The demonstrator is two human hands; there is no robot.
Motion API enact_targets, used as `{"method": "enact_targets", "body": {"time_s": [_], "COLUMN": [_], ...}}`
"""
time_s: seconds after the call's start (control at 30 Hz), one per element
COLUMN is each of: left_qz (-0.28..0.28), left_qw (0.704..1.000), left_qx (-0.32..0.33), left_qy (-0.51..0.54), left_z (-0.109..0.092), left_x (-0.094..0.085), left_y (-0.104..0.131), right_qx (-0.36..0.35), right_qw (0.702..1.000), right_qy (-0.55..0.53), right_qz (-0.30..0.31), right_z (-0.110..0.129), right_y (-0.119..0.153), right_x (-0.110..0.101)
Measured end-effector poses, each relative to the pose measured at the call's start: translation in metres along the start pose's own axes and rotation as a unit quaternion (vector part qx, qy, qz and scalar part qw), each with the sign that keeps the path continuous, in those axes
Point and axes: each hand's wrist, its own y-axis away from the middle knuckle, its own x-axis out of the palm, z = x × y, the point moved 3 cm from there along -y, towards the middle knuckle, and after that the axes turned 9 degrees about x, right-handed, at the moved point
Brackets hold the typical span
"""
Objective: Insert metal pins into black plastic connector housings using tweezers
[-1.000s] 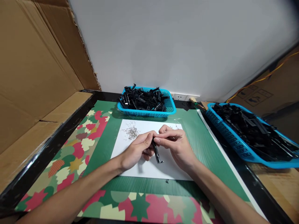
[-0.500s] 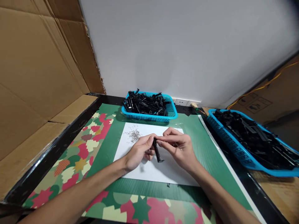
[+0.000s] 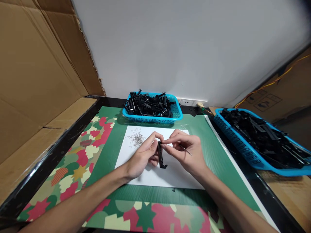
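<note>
My left hand is closed around a narrow black plastic part, held nearly upright over a white sheet. The part's hooked lower end points down and to the right. At its top end, the thumb and index finger of my right hand pinch together; whether something tiny sits between them I cannot tell. A thin metal tool is tucked in the curled fingers of that same hand, its tip sticking out. Up and left on the sheet lies a heap of tiny bent metal pieces.
Against the wall stands a blue basket full of black plastic parts. Another filled blue basket is at the right. Cardboard walls off the left side. A small black piece lies by the sheet's front edge. A wall socket is behind.
The black part has turned in my left hand, so its inner side shows more. My right fingers stay at its top end, with the metal tool angled further out. The view has shifted slightly.
</note>
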Motion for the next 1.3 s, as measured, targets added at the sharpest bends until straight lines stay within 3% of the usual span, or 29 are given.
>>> {"method": "enact_targets", "body": {"time_s": [0.4, 0.97, 1.3], "left_qz": [-0.003, -0.011, 0.0], "left_qw": [0.998, 0.992, 0.994], "left_qx": [0.014, 0.024, 0.046], "left_qy": [-0.06, -0.12, -0.098], "left_z": [-0.001, -0.002, -0.002], "left_x": [0.0, 0.0, -0.002], "left_y": [0.002, 0.004, 0.005], "right_qx": [0.006, -0.073, -0.073], "right_qw": [1.0, 0.993, 0.994], "right_qy": [0.006, 0.084, 0.087], "right_qz": [-0.015, 0.031, -0.007], "right_z": [0.008, 0.02, 0.017], "right_y": [0.003, 0.006, 0.005], "right_x": [0.0, 0.0, -0.002]}}
